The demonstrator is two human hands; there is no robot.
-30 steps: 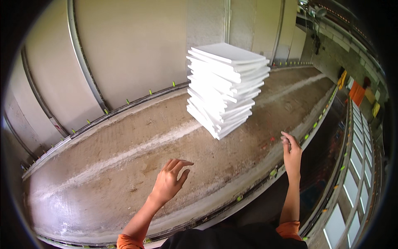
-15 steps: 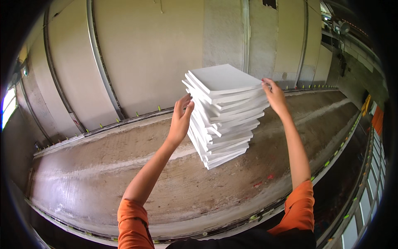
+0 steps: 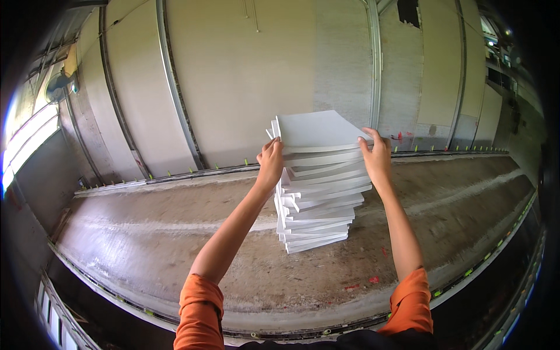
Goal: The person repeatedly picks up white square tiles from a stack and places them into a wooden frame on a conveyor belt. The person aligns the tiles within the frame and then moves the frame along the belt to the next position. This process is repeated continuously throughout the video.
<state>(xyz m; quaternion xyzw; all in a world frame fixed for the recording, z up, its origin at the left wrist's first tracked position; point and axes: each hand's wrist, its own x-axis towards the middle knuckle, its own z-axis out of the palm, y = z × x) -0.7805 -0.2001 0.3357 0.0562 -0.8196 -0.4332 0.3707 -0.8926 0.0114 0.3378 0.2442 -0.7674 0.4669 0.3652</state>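
Note:
A tall, uneven stack of flat white panels (image 3: 321, 201) stands on a long brown work surface in front of me. The top panel (image 3: 318, 129) is smooth and has a pale, thick edge. My left hand (image 3: 270, 163) pinches its left side near the front corner, fingers curled together. At the right corner, my right hand (image 3: 376, 154) has the thumb against the front edge and the fingers bent over the side. Whether my fingers hold just one panel or more cannot be told.
The work surface (image 3: 157, 254) is stained, with a whitish streak along it and red marks at right. A raised rail (image 3: 178, 178) with small green clips runs along its back. Behind rises a beige panelled wall (image 3: 239, 76) with vertical metal strips. A fan (image 3: 58, 86) is at far left.
The view has tilted up and turned left. My left hand has closed from loose fingers onto the top panel's edge. My right hand has come round the right corner.

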